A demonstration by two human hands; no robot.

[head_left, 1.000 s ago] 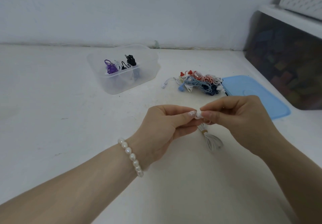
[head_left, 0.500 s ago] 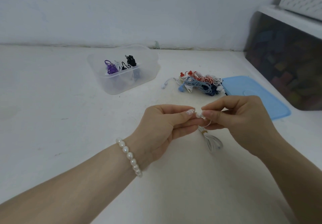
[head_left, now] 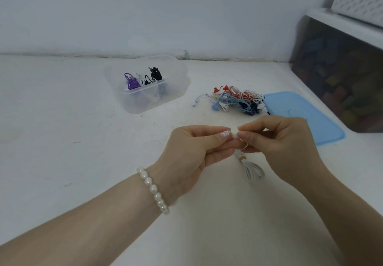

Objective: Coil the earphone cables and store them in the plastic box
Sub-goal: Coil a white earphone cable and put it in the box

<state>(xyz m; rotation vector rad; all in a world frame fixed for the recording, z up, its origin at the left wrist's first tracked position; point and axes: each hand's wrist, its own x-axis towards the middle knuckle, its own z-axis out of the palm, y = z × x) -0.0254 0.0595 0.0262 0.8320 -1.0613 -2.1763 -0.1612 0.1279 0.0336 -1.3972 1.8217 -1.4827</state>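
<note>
Left hand (head_left: 194, 147) and right hand (head_left: 275, 141) both pinch 1 white earphone cable (head_left: 251, 167), its coil dangling, nearer the camera than the plastic box (head_left: 145, 102).

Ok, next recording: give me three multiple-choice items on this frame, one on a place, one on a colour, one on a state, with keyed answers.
1. Where does the blue lid lie?
A. On the plastic box
B. On the table, right of the loose earphone pile
C. Under the box

2. What colour is the coiled cable that the hands hold?
A. White
B. Purple
C. Red

3. What state is the plastic box in?
A. Lidded
B. Open, some coils inside
C. Tipped over

Answers: 1 B, it lies flat beside the pile. 2 A, the white coil hangs from the left hand and right hand. 3 B, purple and black coils show inside.
</note>
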